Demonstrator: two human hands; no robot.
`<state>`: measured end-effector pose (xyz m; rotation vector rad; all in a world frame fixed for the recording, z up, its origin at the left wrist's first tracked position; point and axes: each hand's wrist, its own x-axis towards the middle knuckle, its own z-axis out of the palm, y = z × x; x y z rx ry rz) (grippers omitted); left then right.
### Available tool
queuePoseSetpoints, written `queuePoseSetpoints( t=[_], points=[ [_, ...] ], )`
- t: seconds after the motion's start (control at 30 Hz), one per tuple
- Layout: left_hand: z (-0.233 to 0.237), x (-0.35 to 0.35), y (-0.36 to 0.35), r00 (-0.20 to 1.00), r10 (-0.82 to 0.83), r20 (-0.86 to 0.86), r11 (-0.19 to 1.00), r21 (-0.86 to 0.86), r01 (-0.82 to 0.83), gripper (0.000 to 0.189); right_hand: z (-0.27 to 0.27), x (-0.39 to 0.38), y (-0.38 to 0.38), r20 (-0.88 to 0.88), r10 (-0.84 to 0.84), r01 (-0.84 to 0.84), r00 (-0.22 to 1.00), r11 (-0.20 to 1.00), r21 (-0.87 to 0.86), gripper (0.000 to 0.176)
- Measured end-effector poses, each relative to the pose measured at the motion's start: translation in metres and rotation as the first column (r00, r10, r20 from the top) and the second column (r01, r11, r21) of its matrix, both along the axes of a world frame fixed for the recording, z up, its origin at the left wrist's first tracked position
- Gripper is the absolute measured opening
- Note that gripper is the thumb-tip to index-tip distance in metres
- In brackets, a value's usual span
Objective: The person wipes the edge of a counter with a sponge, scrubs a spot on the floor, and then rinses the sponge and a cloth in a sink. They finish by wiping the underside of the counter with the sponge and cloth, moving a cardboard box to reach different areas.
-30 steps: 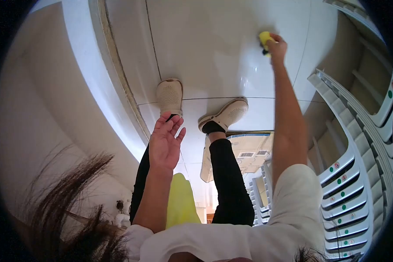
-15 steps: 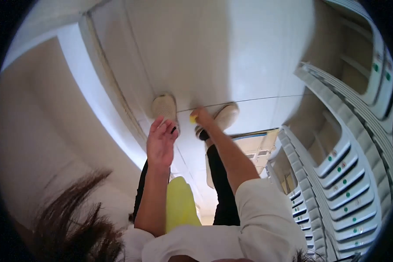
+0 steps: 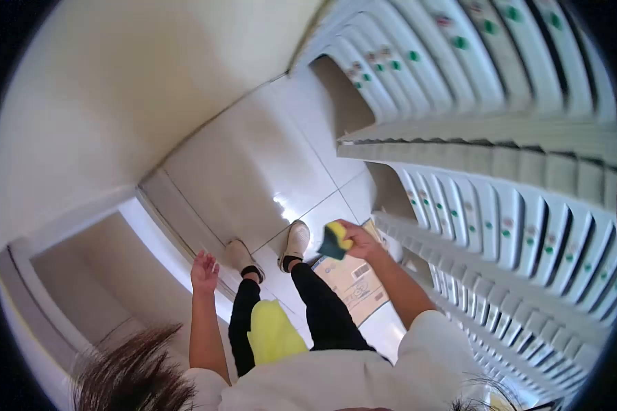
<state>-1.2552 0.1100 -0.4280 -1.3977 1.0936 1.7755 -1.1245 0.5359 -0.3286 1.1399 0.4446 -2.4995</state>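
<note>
A yellow and dark green sponge [image 3: 335,241] is gripped in my right hand [image 3: 360,242], held out over the floor in front of a flat cardboard piece. My left hand [image 3: 205,272] is raised on the other side, fingers apart and slightly curled, with nothing in it. It is nearest to the pale door frame at the left. A bright yellow-green cloth [image 3: 273,332] hangs at my waist between my dark trouser legs.
Tall stacks of light grey plastic chairs [image 3: 473,147] with green dots line the right side. Printed cardboard [image 3: 353,281] lies on the tiled floor [image 3: 219,198] beside my feet. A white door frame [image 3: 154,233] and a pale wall [image 3: 151,89] stand on the left.
My view has turned toward the chair stacks. My right hand has moved outward to the right, bringing the sponge into clear sight. My left hand has moved left, away from my feet.
</note>
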Motion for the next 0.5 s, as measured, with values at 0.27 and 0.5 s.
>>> queuePoseSetpoints(
  t=[0.27, 0.5],
  points=[
    [0.096, -0.074, 0.003, 0.570, -0.817, -0.085, 0.519, -0.537, 0.665, 0.036, 0.189, 0.236, 0.097, 0.071, -0.317, 0.276, 0.946, 0.898, 0.343, 0.048],
    [0.125, -0.094, -0.007, 0.218, -0.970, 0.106, 0.140, -0.487, 0.862, 0.036, 0.278, 0.445, 0.016, 0.079, -0.810, 0.657, 0.581, 0.524, 0.542, 0.045]
  ],
)
